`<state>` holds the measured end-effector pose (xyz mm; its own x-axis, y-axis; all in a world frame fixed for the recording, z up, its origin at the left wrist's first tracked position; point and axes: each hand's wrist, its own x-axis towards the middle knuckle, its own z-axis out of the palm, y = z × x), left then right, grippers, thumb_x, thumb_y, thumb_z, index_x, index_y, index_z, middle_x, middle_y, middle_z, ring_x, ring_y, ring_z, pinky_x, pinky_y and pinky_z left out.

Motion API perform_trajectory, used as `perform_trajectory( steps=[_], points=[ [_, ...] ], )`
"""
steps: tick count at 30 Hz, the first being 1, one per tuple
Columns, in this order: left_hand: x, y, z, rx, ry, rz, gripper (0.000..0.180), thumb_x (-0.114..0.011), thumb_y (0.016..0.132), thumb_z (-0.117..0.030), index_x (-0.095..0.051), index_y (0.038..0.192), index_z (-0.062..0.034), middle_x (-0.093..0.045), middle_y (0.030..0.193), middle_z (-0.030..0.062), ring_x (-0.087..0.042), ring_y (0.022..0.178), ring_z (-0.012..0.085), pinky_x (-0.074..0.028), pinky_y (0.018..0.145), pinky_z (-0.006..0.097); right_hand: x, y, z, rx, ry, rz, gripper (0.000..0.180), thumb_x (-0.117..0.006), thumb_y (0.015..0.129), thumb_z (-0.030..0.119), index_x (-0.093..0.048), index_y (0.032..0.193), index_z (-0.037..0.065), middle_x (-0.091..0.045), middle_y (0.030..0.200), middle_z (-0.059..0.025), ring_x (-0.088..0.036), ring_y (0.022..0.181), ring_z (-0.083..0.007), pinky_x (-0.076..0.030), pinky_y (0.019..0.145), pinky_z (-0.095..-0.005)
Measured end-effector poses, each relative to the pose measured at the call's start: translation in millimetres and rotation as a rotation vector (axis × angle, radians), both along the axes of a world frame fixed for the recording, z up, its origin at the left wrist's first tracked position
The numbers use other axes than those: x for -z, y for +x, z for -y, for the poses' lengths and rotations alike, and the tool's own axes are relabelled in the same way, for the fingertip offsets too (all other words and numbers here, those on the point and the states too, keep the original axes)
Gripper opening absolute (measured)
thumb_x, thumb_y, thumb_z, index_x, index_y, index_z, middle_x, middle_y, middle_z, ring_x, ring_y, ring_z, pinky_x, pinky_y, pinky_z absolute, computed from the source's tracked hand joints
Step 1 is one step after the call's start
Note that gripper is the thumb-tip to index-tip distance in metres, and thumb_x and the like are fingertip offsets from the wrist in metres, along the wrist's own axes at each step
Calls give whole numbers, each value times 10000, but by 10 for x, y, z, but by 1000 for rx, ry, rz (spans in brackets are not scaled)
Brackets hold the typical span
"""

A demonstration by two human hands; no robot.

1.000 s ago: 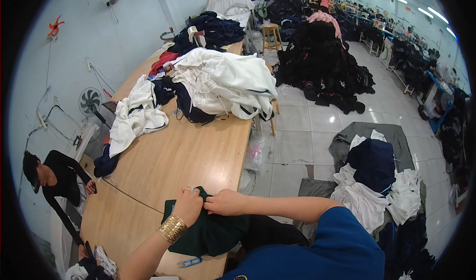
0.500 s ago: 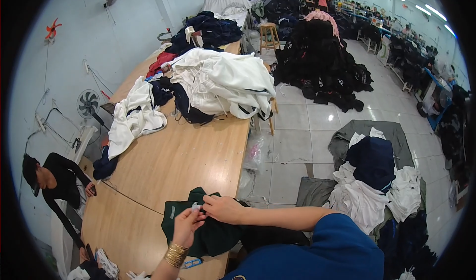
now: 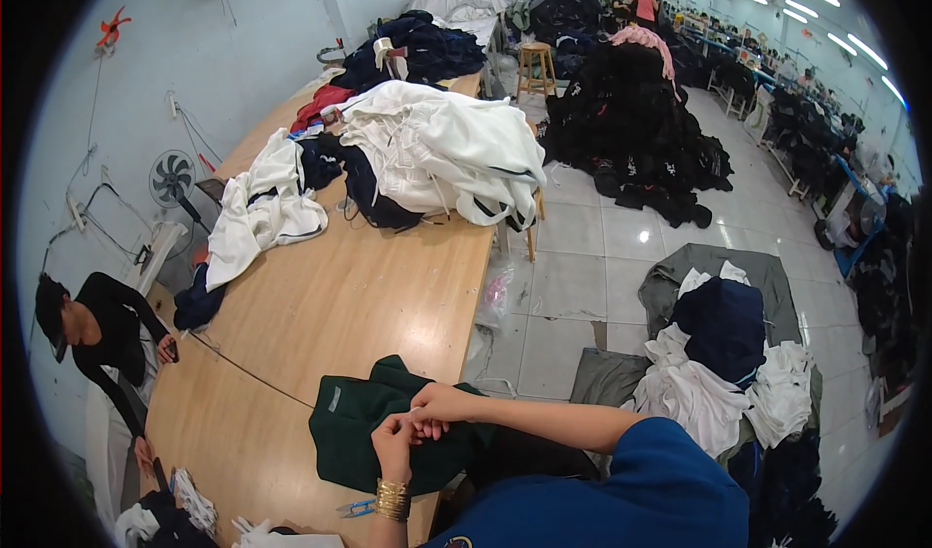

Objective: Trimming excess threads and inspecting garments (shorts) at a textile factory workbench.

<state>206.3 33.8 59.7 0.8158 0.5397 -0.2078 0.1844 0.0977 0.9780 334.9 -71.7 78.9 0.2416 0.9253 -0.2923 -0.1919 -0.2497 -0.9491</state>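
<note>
A dark green garment [image 3: 342, 451] with a small pale label patch lies on the wooden table [image 3: 379, 291] in front of me. Above it my left hand [image 3: 394, 443], gold bangles at the wrist, and my right hand [image 3: 439, 408] meet, fingertips pinched together. Something small and whitish shows between them, too tiny to name. Beside my left wrist, blue-handled thread snips [image 3: 356, 508] rest on the tabletop.
White garments [image 3: 437, 150] are heaped farther up the table, navy ones [image 3: 413, 53] behind them. At the left edge stands a co-worker [image 3: 107, 344]. On the floor to the right are clothing piles [image 3: 689, 393] and a tall black heap [image 3: 631, 121].
My hands have drawn together, the left turning so its fingers now close against the right's. The whitish bit is more hidden. The whole view has shifted slightly.
</note>
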Motion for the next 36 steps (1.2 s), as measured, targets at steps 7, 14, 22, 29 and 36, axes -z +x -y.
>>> perform_trajectory(
  steps=[7,14,22,29,36],
  points=[
    [107,-109,-54,205,300,171,109,-523,895,-105,-564,888,-5,-577,799,25,-561,697,86,-480,627,210,-33,-13,-34,7,56,256,270,-584,846,251,-622,702,26,-557,569,-15,-460,410,-69,-344,377,-202],
    [-140,-137,-23,-101,-335,88,137,-537,901,-143,-585,851,-24,-536,762,0,-520,709,65,-454,632,218,40,96,71,144,393,334,214,-625,790,178,-626,953,40,-583,746,-33,-533,552,-116,-422,477,-249],
    [-278,-113,-131,-21,198,12,142,-637,821,-102,-635,753,23,-587,665,4,-504,575,54,-410,537,192,-37,-111,133,254,601,1268,116,-600,753,134,-559,841,70,-516,914,-65,-535,865,-218,-444,697,-337],
    [-623,-107,-227,354,511,-245,155,-708,731,-132,-653,739,12,-610,654,87,-565,539,140,-433,513,247,51,-4,84,-151,666,1231,89,-594,717,108,-550,788,78,-537,814,-59,-508,831,-232,-414,694,-337],
    [-670,-128,-2,271,1073,34,136,-627,758,-38,-603,889,-9,-535,741,151,-541,649,308,-445,583,339,4,-49,110,89,415,958,163,-637,699,133,-539,817,76,-528,806,-74,-506,841,-255,-414,723,-355]
  ],
)
